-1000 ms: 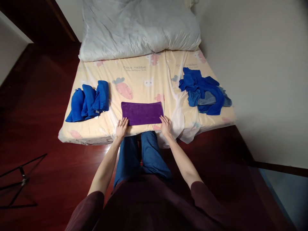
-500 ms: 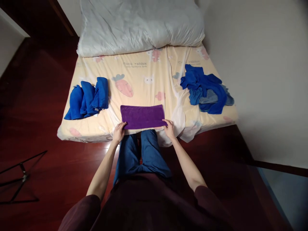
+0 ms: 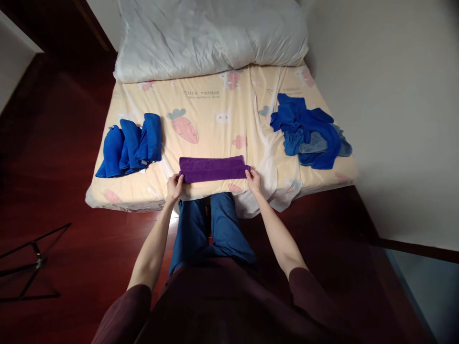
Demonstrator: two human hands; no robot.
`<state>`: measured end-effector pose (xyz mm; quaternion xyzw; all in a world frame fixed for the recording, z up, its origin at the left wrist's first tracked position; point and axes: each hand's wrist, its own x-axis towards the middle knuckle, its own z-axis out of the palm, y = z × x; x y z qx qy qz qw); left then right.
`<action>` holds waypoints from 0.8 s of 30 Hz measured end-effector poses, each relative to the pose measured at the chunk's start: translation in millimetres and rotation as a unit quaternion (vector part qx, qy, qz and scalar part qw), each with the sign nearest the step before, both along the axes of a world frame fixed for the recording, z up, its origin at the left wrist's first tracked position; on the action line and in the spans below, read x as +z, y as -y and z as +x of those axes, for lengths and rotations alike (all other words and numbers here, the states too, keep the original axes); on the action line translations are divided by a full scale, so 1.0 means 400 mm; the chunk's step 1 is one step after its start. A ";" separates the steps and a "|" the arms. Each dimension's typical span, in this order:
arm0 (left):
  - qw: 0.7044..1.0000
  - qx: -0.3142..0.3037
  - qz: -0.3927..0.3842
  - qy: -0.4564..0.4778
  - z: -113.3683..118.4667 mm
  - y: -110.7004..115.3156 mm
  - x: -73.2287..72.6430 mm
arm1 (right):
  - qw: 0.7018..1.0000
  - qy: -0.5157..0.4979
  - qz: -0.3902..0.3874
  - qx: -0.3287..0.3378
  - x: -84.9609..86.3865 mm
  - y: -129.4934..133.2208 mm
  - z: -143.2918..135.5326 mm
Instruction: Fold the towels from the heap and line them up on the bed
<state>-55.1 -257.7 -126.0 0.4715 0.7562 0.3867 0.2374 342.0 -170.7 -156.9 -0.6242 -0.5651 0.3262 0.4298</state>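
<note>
A purple towel (image 3: 211, 171) lies near the front edge of the bed, its near part turned over on itself into a narrow strip. My left hand (image 3: 175, 186) pinches the left end of the folded edge. At the opposite end, my right hand (image 3: 254, 181) grips the same edge between thumb and fingers. Several rolled or folded blue cloths (image 3: 132, 145) lie side by side to the left. On the right is a loose, crumpled heap of blue and grey-blue cloths (image 3: 310, 134).
The bed (image 3: 211, 136) has a pale yellow sheet printed with rabbits and carrots. A thick white quilt (image 3: 211, 38) is bundled at the back. A wall (image 3: 380, 119) borders the right side. Black stand legs (image 3: 36, 260) rest on the dark red floor at left.
Both hands have moved slightly away from me, carrying the towel's near edge over. The towel is now narrower, with a folded strip along its near side. The blue cloths stay where they were.
</note>
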 end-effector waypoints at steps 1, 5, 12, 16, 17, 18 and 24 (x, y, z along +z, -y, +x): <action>1.000 0.005 0.001 0.002 0.002 -0.006 0.000 | 1.000 0.000 0.001 -0.006 0.002 -0.007 -0.004; 1.000 0.013 -0.004 0.021 0.009 -0.009 -0.005 | 1.000 0.003 0.000 -0.018 0.004 -0.024 -0.012; 0.999 0.040 -0.035 0.013 0.006 0.023 -0.008 | 0.999 0.018 -0.017 -0.022 -0.004 -0.023 -0.003; 0.998 0.043 -0.038 0.027 0.012 0.024 -0.006 | 0.997 0.063 -0.032 -0.032 0.005 -0.020 -0.002; 0.998 0.045 -0.036 0.019 0.015 0.024 -0.004 | 0.996 0.078 -0.029 -0.036 0.012 -0.018 -0.003; 0.998 0.048 -0.028 -0.003 0.020 0.026 0.000 | 0.994 0.097 -0.016 -0.041 0.022 -0.016 -0.006; 0.964 -0.131 0.089 -0.214 0.076 0.047 0.044 | 0.957 0.234 0.160 0.064 0.110 0.029 -0.049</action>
